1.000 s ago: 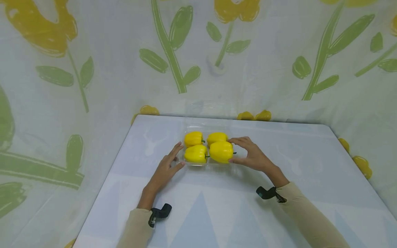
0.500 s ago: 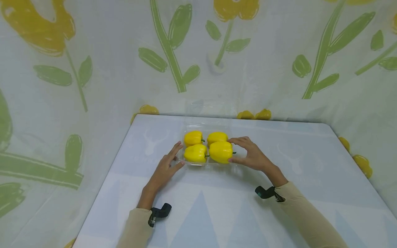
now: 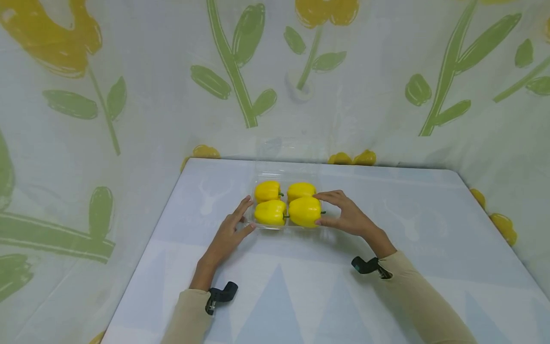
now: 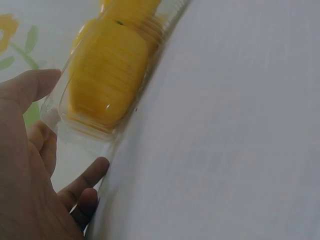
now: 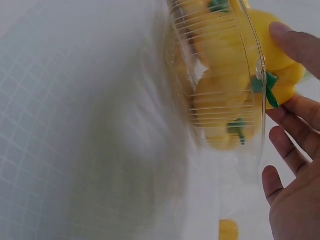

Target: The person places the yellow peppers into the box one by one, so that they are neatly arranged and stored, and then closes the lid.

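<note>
A clear plastic container [image 3: 267, 228] holds yellow bell peppers in two rows. My right hand [image 3: 353, 217] pinches the near-right bell pepper [image 3: 304, 211] between thumb and fingers; in the right wrist view this pepper [image 5: 272, 47] sticks out above the rim, its green stem toward the palm. To its left lies another bell pepper [image 3: 270, 213], with the far-left pepper [image 3: 267, 191] and far-right pepper [image 3: 301, 191] behind. My left hand [image 3: 227, 236] is at the container's left end, fingers loosely extended, thumb right at the rim in the left wrist view.
The container's transparent lid [image 3: 285, 150] stands raised at the back, against the flower-printed curtain [image 3: 163, 95]. The white table [image 3: 283, 301] has pale blue triangles printed on it. Its far edge runs close behind the container. Both wrists wear black camera mounts [image 3: 223, 292].
My right hand has shifted slightly left with the near-right bell pepper, which sits a touch lower toward the container. The left hand stays in place on the container's left end.
</note>
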The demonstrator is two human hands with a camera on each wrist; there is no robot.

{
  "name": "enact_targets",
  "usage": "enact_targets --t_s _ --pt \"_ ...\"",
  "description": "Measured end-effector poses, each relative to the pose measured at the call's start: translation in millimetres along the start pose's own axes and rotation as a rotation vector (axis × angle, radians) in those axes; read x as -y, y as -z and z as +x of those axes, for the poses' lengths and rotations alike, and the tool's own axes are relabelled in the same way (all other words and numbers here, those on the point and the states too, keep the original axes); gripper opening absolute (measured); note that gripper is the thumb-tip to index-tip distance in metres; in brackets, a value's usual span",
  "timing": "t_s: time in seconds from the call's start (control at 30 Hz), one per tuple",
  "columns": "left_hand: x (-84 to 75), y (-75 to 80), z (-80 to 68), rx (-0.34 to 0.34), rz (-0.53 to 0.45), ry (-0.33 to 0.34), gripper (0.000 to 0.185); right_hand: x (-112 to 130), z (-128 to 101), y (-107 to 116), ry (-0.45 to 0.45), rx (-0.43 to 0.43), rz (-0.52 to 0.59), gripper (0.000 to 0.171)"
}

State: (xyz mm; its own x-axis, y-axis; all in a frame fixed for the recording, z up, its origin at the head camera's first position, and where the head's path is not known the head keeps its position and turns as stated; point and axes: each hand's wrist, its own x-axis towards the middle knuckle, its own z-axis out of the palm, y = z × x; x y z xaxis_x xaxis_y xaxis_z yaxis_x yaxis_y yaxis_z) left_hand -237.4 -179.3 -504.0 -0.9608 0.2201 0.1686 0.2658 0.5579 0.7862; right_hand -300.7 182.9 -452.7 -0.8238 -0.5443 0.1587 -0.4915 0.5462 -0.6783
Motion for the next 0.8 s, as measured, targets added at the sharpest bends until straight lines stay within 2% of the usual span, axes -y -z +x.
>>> enact_targets --t_s 0.33,0.53,0.8 --pt "0.6 0.3 1.5 -0.007 0.011 -0.005 0.067 1.3 1.8 -3.0 0.033 -0.044 -0.003 0.059" --pt "1.6 -1.4 4.3 0.003 0.002 -0.007 0.066 -1.0 2.0 -1.0 0.061 -0.073 -0.019 0.058" --pt "3.6 -0.9 4.5 0.001 -0.008 -0.015 0.066 -0.1 2.0 -5.8 0.057 -0.059 -0.045 0.060"
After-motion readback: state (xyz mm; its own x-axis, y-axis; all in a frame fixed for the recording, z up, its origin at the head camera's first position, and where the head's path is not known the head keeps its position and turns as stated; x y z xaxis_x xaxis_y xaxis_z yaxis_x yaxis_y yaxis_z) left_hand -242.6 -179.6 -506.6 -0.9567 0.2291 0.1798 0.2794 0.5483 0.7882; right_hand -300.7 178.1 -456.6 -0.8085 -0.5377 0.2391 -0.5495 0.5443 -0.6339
